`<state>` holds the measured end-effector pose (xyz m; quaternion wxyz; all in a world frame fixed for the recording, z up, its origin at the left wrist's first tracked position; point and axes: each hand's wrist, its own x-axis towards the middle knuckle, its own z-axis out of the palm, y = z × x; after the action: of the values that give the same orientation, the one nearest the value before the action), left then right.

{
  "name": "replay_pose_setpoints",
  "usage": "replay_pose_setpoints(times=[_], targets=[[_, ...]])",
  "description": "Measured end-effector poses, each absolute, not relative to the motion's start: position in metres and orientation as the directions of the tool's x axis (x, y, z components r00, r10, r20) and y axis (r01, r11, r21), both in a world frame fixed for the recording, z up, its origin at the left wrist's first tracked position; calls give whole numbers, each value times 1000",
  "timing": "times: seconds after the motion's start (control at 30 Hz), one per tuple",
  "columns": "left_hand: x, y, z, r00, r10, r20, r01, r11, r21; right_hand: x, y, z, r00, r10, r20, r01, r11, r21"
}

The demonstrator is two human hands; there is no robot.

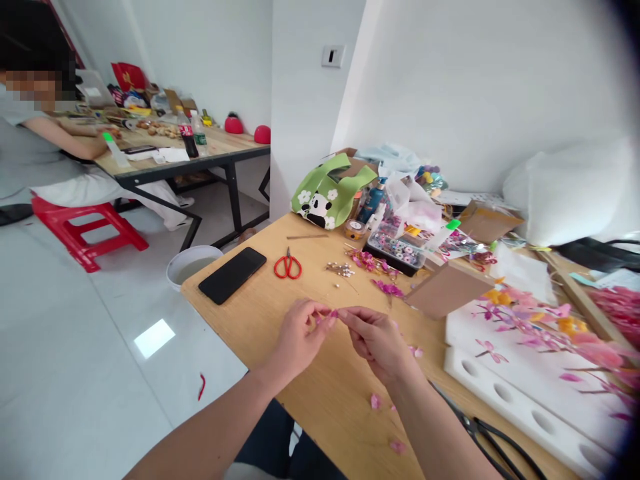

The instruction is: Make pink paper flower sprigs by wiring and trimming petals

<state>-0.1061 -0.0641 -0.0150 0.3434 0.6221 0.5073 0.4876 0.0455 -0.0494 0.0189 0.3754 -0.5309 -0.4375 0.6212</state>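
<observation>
My left hand (300, 337) and my right hand (377, 340) meet over the wooden table (260, 320), fingertips pinched together on a small pink petal piece (332, 313). Loose pink petals (375, 401) lie on the table near my right forearm. Just beyond my hands lie a pink flower cluster (387, 288), small pink stems (370, 261) and a bunch of silvery bead stems (340, 269).
Red scissors (287, 267) and a black phone (233, 274) lie at the left. A white foam block (525, 393) holds pink flower stems at the right, with black pliers (487, 433) near the front. A green panda bag (325, 193), a bead tray (397, 252) and a cardboard piece (445, 290) stand behind. Another person sits at a far table (165, 157).
</observation>
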Motion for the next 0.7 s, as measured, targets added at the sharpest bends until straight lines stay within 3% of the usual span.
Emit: replay_pose_setpoints(times=[0.1, 0.2, 0.3, 0.43, 0.5, 0.6, 0.7], targets=[[-98, -67, -9, 88, 992, 89, 65, -95, 993, 46, -60, 22, -177, 931, -318, -32, -329, -944], [-96, -69, -5, 191, 981, 24, -82, -8, 997, 53, -68, 25, -199, 932, -303, -26, -314, -949], [-96, -73, -1, 340, 940, -3, -92, 36, 995, 63, -76, 27, -239, 927, -289, 36, -289, -957], [-91, -79, 3, 439, 898, -41, 53, 20, 998, 70, -92, 24, -194, 956, -221, 157, -192, -969], [-85, -82, 3, 433, 900, -45, 110, -3, 994, 70, -101, 23, -97, 992, -86, 296, -54, -954], [-74, -87, 3, 443, 896, -39, 78, 5, 997, 78, -117, 21, -44, 994, 100, 579, 107, -809], [-65, -88, 0, 484, 872, -69, -56, 109, 992, 110, -137, 18, 31, 992, 121, 735, 60, -676]])
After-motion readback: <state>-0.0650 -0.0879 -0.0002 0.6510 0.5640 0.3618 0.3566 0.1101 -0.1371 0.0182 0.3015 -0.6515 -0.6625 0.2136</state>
